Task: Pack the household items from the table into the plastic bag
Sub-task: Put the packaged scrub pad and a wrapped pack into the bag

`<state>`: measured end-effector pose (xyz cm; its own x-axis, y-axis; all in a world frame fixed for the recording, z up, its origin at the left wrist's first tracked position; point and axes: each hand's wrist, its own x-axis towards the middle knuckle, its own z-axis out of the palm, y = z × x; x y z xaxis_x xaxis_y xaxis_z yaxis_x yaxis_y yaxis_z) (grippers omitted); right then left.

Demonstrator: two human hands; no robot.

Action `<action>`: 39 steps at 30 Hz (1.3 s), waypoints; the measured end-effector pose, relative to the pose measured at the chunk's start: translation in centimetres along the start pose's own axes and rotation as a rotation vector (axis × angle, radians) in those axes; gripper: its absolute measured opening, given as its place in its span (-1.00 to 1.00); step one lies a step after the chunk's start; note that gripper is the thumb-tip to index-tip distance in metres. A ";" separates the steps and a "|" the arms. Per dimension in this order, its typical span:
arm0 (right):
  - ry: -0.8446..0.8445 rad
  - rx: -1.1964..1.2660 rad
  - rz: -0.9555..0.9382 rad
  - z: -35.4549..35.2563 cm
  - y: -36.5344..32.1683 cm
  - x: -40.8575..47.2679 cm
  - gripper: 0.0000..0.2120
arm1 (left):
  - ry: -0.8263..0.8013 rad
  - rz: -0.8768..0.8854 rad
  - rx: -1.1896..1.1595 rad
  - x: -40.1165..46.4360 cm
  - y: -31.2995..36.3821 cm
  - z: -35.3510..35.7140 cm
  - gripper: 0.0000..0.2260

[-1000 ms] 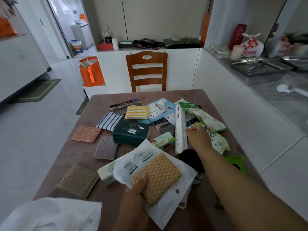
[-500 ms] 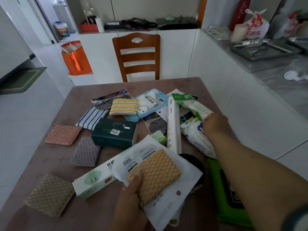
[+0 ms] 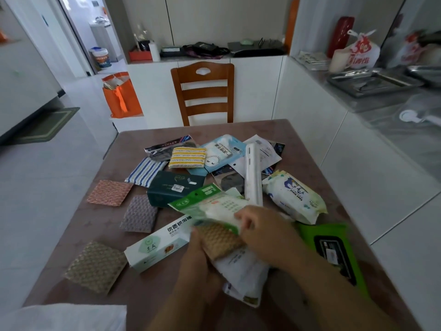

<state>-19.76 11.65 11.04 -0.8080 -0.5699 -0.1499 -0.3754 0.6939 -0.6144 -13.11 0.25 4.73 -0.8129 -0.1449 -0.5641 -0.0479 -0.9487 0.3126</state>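
My left hand (image 3: pixel 198 256) grips a packaged tan sponge cloth (image 3: pixel 220 240) low over the brown table (image 3: pixel 133 144). My right hand (image 3: pixel 265 230) holds a green-topped packet (image 3: pixel 210 204) and lays it on top of the sponge pack. A white plastic bag (image 3: pixel 64 316) shows at the bottom left corner. Loose on the table lie a dark green box (image 3: pixel 174 187), a long white-and-green box (image 3: pixel 157 247), a white roll (image 3: pixel 253 173), a baby wipes pack (image 3: pixel 293 194), a green wipes pack (image 3: pixel 334 249), and several sponge cloths (image 3: pixel 95 266).
A wooden chair (image 3: pixel 205 91) stands at the table's far side. An orange bag (image 3: pixel 121 96) sits on the floor to the left. White cabinets and a counter with metal trays (image 3: pixel 372 82) run along the right.
My right hand lifted the green-topped packet from the pile at the right and brought it back over the sponge pack in my left hand. The camera tilted down slightly.
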 end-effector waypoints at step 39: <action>-0.564 1.346 0.321 2.1 -6.5 -9.4 -0.68 | 0.642 0.901 1.275 -23.6 11.5 -7.0 -0.79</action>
<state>-8.78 11.58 14.75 -0.3775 -0.7842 -0.4925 0.7224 0.0834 -0.6864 9.62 -9.17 16.29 -0.5062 -0.8620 0.0283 -0.3989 0.2631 0.8785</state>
